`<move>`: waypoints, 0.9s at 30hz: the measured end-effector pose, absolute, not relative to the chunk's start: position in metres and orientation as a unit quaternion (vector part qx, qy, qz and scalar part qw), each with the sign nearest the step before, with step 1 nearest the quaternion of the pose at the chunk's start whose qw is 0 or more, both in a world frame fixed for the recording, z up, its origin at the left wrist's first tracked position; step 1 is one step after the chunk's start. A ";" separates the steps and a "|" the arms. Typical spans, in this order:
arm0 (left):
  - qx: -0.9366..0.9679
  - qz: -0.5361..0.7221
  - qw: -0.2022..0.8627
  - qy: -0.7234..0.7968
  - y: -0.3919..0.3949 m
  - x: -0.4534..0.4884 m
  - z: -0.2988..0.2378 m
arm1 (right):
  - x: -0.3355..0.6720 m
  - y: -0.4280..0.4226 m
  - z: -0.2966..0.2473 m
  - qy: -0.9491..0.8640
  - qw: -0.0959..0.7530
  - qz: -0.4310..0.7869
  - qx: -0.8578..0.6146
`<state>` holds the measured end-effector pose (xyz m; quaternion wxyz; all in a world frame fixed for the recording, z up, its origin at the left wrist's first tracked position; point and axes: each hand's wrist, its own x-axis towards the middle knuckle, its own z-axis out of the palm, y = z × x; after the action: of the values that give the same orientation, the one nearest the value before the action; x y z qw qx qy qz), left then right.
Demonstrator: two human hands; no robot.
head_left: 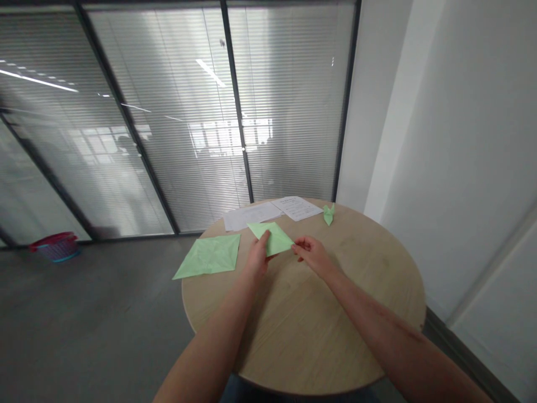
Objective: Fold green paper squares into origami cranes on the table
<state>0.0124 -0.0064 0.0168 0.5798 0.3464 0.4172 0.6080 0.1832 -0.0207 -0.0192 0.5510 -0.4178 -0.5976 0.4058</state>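
Observation:
A folded green paper (276, 237) is held in the air over the round table, tilted toward me. My left hand (259, 254) grips its left part, the thumb on top and the fingers underneath. With thumb and fingertips my right hand (309, 252) pinches the paper's right corner. To the left lies a larger creased green sheet (212, 256), its left corner reaching past the table edge. Near the far right edge stands a small folded green paper figure (329, 214) with pointed tips.
The round wooden table (310, 336) is in front of me. Two white sheets, a blank-looking one (251, 215) and a printed one (297, 208), lie at its far side. A glass partition with blinds (293, 123) rises behind. On the floor at left sits a red and blue basket (56, 248).

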 end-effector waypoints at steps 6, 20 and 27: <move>0.349 0.612 0.576 0.415 -0.006 0.015 0.016 | 0.184 -0.020 -0.019 -0.548 0.566 0.447 -0.425; 0.424 0.615 0.522 0.411 0.000 0.014 0.004 | 0.183 -0.019 -0.024 -0.469 0.536 0.573 -0.406; 0.421 0.615 0.527 0.408 0.000 0.013 0.005 | 0.186 -0.020 -0.023 -0.428 0.554 0.614 -0.364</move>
<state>0.0125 0.0001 0.0049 0.5265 0.4213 0.4081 0.6154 0.1863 -0.0195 -0.0227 0.5543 -0.3636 -0.4279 0.6144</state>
